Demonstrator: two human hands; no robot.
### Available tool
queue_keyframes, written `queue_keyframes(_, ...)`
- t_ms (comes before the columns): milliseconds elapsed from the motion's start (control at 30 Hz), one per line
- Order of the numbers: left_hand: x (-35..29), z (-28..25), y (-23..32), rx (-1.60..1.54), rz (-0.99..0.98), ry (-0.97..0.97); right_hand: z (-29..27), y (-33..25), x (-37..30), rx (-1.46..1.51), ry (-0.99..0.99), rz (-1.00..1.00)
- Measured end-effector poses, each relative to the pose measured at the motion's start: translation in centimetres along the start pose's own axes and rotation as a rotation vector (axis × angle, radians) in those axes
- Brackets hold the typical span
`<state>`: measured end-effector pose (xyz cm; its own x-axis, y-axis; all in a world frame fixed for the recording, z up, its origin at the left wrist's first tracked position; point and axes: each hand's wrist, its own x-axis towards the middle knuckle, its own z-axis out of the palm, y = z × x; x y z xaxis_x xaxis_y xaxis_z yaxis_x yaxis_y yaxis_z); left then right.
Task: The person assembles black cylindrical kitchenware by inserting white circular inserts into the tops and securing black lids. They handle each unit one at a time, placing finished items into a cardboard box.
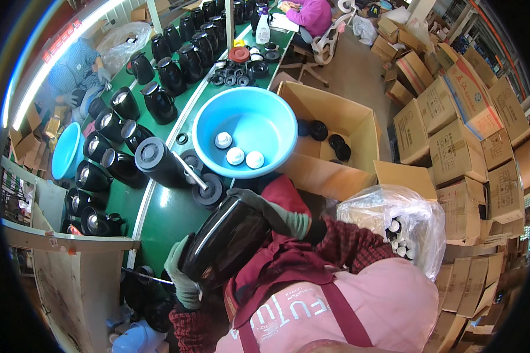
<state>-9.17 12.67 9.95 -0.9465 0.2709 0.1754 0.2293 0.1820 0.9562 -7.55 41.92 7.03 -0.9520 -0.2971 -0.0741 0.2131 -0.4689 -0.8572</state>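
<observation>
I hold a glossy black thermos jug (227, 241) on its side in front of my lap, with both hands wrapped round it. My left hand (184, 273), in a grey-green glove, grips its lower left end. On the upper right end lies my right hand (277, 215), gloved alike. Just beyond the jug, on the green bench, stands a dark cylinder with a round grey top (154, 154). A metal rod (189, 170) slants from beside it to a black disc (209, 191). The blue basin (285, 126) holds three white round caps (235, 156).
Black jugs (159, 103) crowd the green bench (174, 215) on the left. An open carton (335, 176) with black round parts stands right of the basin, near a clear plastic bag (359, 206). Cartons (459, 147) pile up far right. Co-workers sit at far left and at the back.
</observation>
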Motion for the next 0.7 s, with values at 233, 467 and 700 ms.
queue_keyframes(233,-6.6,-4.6,-16.2,0.938,0.239,-0.419,1.6,-1.0,0.3,-0.463,-0.087,-0.385)
queue_keyframes(467,2.6,-0.5,4.2,0.530,0.422,-0.280,-0.7,-1.8,0.6,0.300,-0.003,0.416)
queue_keyframes(700,-1.5,-0.4,-4.7,-0.300,-0.200,-0.123,1.1,0.5,0.0,-0.367,0.065,-0.301)
